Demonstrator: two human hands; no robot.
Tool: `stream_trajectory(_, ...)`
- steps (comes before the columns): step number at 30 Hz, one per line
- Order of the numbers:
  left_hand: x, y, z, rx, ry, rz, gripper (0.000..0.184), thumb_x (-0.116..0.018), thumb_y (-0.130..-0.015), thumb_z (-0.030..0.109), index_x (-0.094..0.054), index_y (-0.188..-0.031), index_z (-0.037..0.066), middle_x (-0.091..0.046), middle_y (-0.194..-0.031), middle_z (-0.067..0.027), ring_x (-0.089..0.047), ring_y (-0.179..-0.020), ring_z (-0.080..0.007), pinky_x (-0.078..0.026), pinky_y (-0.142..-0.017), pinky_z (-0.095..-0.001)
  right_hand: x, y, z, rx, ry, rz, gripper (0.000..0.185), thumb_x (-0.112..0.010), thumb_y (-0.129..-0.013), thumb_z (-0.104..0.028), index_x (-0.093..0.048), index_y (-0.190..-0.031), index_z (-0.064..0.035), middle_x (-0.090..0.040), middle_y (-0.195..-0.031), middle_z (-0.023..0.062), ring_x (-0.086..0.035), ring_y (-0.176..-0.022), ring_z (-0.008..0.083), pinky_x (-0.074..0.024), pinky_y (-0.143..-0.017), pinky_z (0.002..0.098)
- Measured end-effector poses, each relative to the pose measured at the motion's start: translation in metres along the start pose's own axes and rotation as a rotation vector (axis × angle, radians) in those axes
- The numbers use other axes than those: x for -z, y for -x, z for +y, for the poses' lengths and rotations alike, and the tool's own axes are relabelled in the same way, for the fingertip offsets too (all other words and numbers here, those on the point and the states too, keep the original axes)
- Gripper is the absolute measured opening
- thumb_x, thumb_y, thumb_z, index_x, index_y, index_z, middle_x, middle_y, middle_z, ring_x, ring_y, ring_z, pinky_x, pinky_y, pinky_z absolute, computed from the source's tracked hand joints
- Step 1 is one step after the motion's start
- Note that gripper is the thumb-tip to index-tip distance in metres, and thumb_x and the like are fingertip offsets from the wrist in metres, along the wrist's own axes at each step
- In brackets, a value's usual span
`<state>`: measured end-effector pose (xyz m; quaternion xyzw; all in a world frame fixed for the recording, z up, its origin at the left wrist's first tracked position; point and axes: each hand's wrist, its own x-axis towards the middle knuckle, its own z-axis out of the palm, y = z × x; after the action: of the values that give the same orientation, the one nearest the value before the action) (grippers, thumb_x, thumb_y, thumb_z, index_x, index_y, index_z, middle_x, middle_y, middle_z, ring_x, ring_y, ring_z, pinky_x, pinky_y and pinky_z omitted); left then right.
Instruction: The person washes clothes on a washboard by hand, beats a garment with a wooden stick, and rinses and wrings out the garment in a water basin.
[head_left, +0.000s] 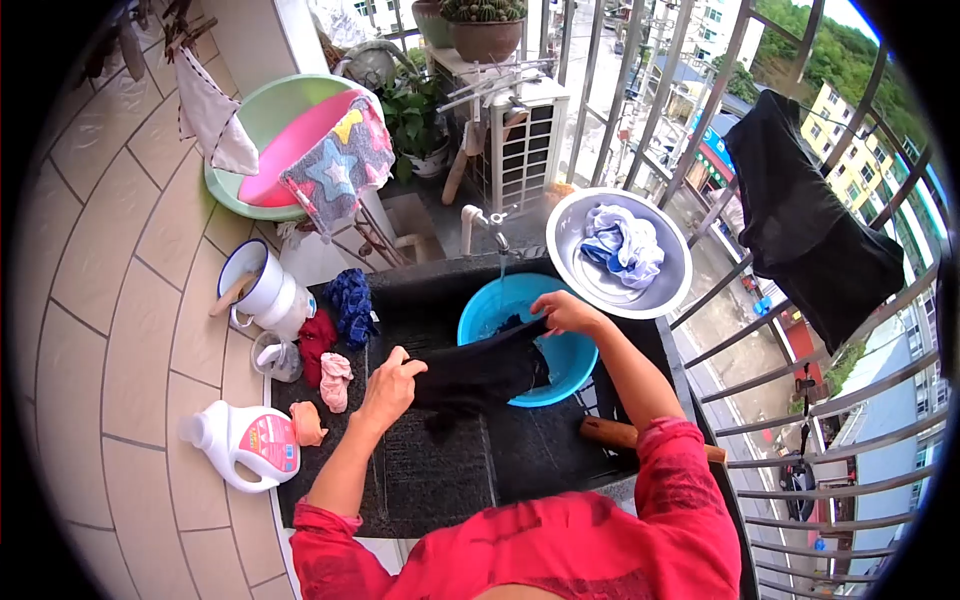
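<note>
A black cloth garment is stretched between my two hands, partly over a blue basin and partly over the dark stone sink. My left hand grips its left end above the ribbed washboard area. At the basin's upper right, my right hand pinches the other end. Water runs from the tap into the basin, where more dark fabric shows in the water. The exact kind of garment cannot be made out.
A metal bowl with white and blue cloth stands right of the tap. Small garments, a white mug and a detergent bottle line the left ledge. Below the basin lies a wooden piece. Metal railings border the right side.
</note>
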<state>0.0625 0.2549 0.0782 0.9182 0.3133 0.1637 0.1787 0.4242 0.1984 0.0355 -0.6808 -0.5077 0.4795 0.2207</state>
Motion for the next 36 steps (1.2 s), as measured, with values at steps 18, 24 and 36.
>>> stream_trajectory(18, 0.031, 0.011, 0.037, -0.304, -0.264, -0.047, 0.025, -0.071, -0.07, 0.013, -0.059, -0.089, 0.001, -0.05, -0.084, -0.0141, -0.058, -0.079, -0.0323, -0.048, -0.067, -0.0389, -0.004, 0.103, -0.06, 0.252, -1.426, 0.158, 0.019, -0.047, -0.078, 0.0, -0.053, -0.094, -0.0094, -0.057, -0.079, 0.0034, -0.06, -0.071, 0.0181, -0.0495, -0.065, 0.0332)
stream_trajectory(24, 0.055, 0.004, 0.037, -0.254, 0.172, 0.108, 0.021, -0.072, -0.065, -0.001, -0.061, -0.082, 0.001, -0.052, -0.097, -0.0132, -0.059, -0.075, -0.0251, -0.048, -0.068, -0.0314, 0.002, 0.118, -0.059, 0.631, -0.778, 0.028, 0.007, -0.055, -0.073, 0.001, -0.056, -0.072, -0.0057, -0.051, -0.084, 0.0014, -0.05, -0.079, 0.013, -0.0385, -0.071, 0.0222)
stream_trajectory(36, 0.061, 0.02, 0.131, -0.926, -0.023, -0.387, 0.018, -0.066, -0.069, 0.017, -0.05, -0.07, 0.009, -0.052, -0.075, -0.0049, -0.052, -0.068, -0.021, -0.045, -0.056, -0.0325, -0.024, 0.075, -0.028, 0.156, 0.522, 0.477, 0.039, -0.053, -0.075, -0.001, -0.047, -0.113, -0.0059, -0.051, -0.103, 0.0243, -0.054, -0.098, 0.0412, -0.0467, -0.08, 0.0461)
